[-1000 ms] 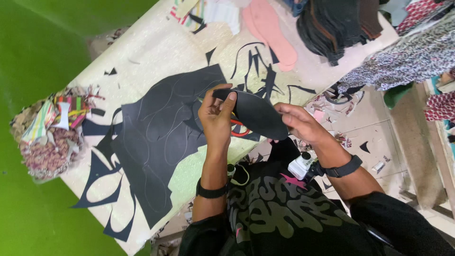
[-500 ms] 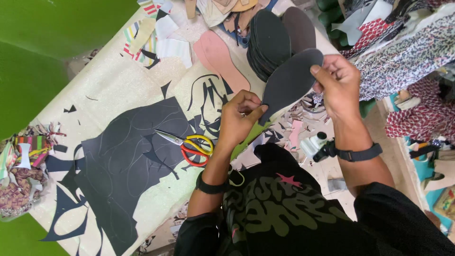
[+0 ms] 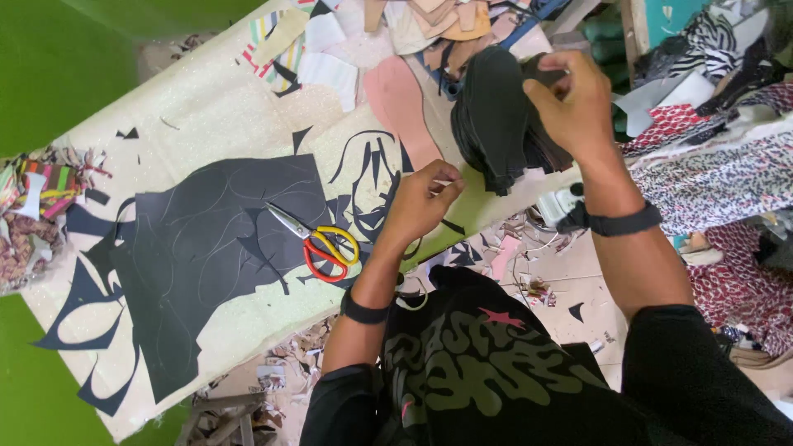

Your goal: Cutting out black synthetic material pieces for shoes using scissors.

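My right hand rests on top of a stack of black sole-shaped cutouts at the far right of the cream work board, fingers curled over the top piece. My left hand hovers over the board with fingers pinched together, nothing visible in it. Scissors with red and yellow handles lie on the board left of that hand, beside a large black sheet marked with curved outlines and cut holes.
A pink sole-shaped piece lies next to the black stack. Coloured and tan scraps pile at the board's far end. A heap of scraps sits at left. Patterned fabrics crowd the right. Offcuts litter the floor.
My right hand carried a black sole cutout rightward and set it onto the stack. The left hand let go of it; the scissors now lie on the board.
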